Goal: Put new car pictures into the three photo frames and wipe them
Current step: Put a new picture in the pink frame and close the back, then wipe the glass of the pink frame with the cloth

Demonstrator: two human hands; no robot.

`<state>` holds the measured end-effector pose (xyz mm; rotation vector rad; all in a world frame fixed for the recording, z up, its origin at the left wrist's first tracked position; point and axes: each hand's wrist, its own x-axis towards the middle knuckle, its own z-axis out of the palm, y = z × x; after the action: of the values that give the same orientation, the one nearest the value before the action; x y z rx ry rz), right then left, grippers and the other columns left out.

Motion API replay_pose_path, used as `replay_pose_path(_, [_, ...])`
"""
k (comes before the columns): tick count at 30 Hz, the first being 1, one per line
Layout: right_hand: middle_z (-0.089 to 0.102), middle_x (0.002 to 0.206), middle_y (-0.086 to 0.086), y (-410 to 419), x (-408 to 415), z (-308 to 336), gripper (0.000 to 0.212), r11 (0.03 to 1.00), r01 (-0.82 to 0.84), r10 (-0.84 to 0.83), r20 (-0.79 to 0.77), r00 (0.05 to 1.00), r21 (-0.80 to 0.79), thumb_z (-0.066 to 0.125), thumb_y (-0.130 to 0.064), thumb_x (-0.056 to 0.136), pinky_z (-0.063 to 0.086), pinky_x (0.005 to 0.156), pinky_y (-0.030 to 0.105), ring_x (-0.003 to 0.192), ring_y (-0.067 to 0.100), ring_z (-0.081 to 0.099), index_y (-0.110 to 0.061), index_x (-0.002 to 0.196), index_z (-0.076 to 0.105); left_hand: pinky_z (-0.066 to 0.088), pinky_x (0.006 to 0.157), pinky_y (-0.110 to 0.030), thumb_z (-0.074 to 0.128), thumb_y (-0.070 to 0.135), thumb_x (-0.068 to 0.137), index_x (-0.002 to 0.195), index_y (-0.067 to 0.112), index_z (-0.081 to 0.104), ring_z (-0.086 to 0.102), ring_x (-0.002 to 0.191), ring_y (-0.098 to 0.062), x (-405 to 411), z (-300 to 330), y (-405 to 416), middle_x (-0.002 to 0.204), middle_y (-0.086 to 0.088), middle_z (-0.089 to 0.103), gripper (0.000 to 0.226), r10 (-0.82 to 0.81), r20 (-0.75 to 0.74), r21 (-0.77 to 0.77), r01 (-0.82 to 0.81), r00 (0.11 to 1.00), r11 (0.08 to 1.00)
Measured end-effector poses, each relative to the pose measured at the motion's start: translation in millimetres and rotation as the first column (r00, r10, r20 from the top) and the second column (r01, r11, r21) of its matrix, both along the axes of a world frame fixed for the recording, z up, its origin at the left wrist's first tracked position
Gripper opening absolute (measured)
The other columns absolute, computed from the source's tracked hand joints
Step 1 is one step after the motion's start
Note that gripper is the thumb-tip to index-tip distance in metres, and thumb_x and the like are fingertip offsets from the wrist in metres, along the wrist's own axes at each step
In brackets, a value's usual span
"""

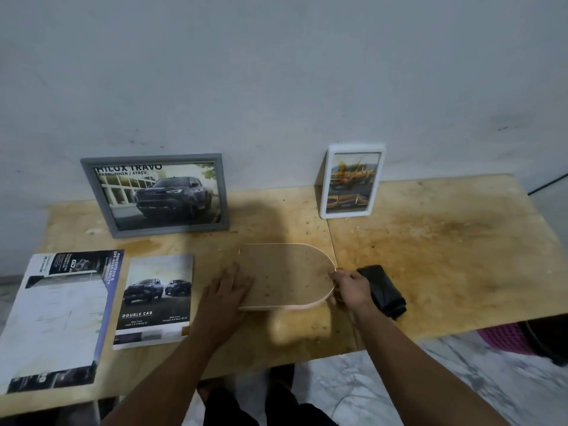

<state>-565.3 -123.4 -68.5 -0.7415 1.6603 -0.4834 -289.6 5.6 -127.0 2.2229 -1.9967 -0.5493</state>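
An arch-shaped photo frame (287, 273) lies face down on the wooden table (430, 241), brown backing up, tilted off the surface. My left hand (227, 290) rests flat on its straight end. My right hand (349, 285) pinches its rounded end. A grey frame (155, 195) with a dark pickup picture leans on the wall at the back left. A white frame (352, 181) with a yellow truck picture stands at the back centre-right. A car picture sheet (155, 299) reading "DOUBLE CAB" lies left of my left hand. A black cloth (382, 290) sits just right of my right hand.
A larger brochure (58, 318) lies at the table's front left corner, overhanging the edge. A pink basket (507, 336) stands on the marble floor under the table's right end. A seam runs across the tabletop near the white frame.
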Motion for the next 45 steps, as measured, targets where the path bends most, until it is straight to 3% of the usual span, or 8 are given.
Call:
replay_pose_path(6, [0.069, 0.079, 0.010, -53.4, -23.4, 39.9, 0.033, 0.978, 0.099, -0.077, 0.121, 0.990, -0.184, 0.061, -0.040, 0.100, 0.052, 0.064, 0.038, 0.066, 0.025, 0.062, -0.008, 0.100, 0.072, 0.061, 0.075, -0.033, 0.053, 0.044, 0.098, 0.119, 0.028, 0.067, 0.071, 0.087, -0.008, -11.3, 74.4, -43.1, 0.100, 0.011, 0.073, 0.030, -0.006, -0.373, -0.239, -0.090, 0.928, 0.967])
replay_pose_path(12, [0.050, 0.140, 0.019, -61.0, -101.1, -11.4, 0.057, 0.900, -0.422, 0.385, -0.651, 0.654, 0.108, 0.055, -0.049, 0.097, 0.048, 0.100, 0.048, 0.124, 0.042, 0.051, -0.017, 0.143, 0.045, 0.065, 0.068, -0.038, 0.064, 0.024, 0.101, 0.117, 0.019, 0.064, 0.074, 0.091, -0.026, -45.9, 75.5, -36.9, 0.103, -0.009, 0.072, 0.017, 0.506, -0.849, 0.330, -0.595, 0.153, 0.733])
replay_pose_path(17, [0.058, 0.119, 0.011, -31.3, -125.0, -42.9, 0.068, 0.861, -0.456, 0.486, -0.630, 0.605, 0.227, 0.072, -0.041, 0.087, 0.055, 0.087, 0.051, 0.107, 0.036, 0.060, -0.021, 0.143, 0.040, 0.062, 0.086, -0.049, 0.067, 0.031, 0.098, 0.124, 0.017, 0.064, 0.068, 0.104, -0.033, -56.5, 31.7, -12.5, 0.115, -0.013, 0.070, 0.030, 0.692, -0.719, 0.564, -0.637, -0.066, 0.525])
replay_pose_path(26, [0.071, 0.099, 0.024, -19.0, -127.5, -36.5, 0.021, 0.996, 0.071, -0.068, -0.053, 0.996, 0.054, 0.071, -0.006, 0.088, 0.058, 0.062, 0.045, 0.084, 0.038, 0.068, -0.003, 0.109, 0.069, 0.058, 0.094, -0.048, 0.066, 0.036, 0.098, 0.132, 0.015, 0.061, 0.066, 0.098, -0.025, -61.8, 1.3, 10.9, 0.112, -0.004, 0.069, 0.040, 0.740, -0.487, 0.426, -0.613, 0.464, 0.665])
replay_pose_path(35, [0.055, 0.135, 0.033, -9.8, -92.3, -24.3, 0.048, 0.890, 0.161, -0.396, 0.548, 0.736, 0.427, 0.041, 0.008, 0.093, 0.060, 0.079, 0.060, 0.119, 0.040, 0.061, -0.009, 0.138, 0.048, 0.036, 0.116, -0.054, 0.039, 0.081, 0.086, 0.157, 0.026, 0.029, 0.021, 0.152, -0.034, -42.5, -7.1, 22.3, 0.165, -0.009, 0.028, 0.091, 0.412, -0.068, 0.193, -0.393, 0.909, 0.899])
replay_pose_path(39, [0.058, 0.100, 0.028, -5.4, -36.2, -16.7, 0.043, 0.905, -0.074, -0.168, 0.512, 0.843, 0.418, 0.035, 0.007, 0.093, 0.054, 0.047, 0.034, 0.074, 0.031, 0.063, 0.005, 0.135, 0.044, 0.023, 0.122, -0.056, 0.033, 0.088, 0.085, 0.162, 0.026, 0.019, 0.002, 0.159, -0.031, -27.7, -17.3, 18.3, 0.171, -0.007, 0.015, 0.101, 0.254, -0.017, 0.154, -0.249, 0.967, 0.956])
replay_pose_path(43, [0.069, 0.094, 0.021, -22.2, 22.0, -25.5, 0.038, 0.946, -0.291, 0.230, 0.341, 0.912, 0.140, 0.057, -0.027, 0.101, 0.053, 0.056, 0.035, 0.073, 0.029, 0.066, -0.003, 0.129, 0.060, 0.001, 0.128, -0.051, 0.036, 0.091, 0.082, 0.165, 0.025, 0.001, -0.012, 0.158, -0.026, -20.4, -32.5, 11.9, 0.173, -0.007, -0.002, 0.112, 0.110, -0.021, 0.084, -0.108, 0.994, 0.991])
replay_pose_path(45, [0.074, 0.104, 0.014, -40.0, 54.8, -33.1, 0.038, 0.833, -0.522, 0.524, -0.043, 0.851, -0.182, 0.056, -0.040, 0.103, 0.056, 0.073, 0.036, 0.089, 0.026, 0.071, -0.013, 0.123, 0.071, -0.003, 0.128, -0.052, 0.035, 0.095, 0.080, 0.164, 0.023, -0.007, -0.018, 0.157, -0.025, -18.0, -44.6, 16.6, 0.173, -0.007, -0.008, 0.118, 0.058, -0.006, 0.051, -0.058, 0.998, 0.997])
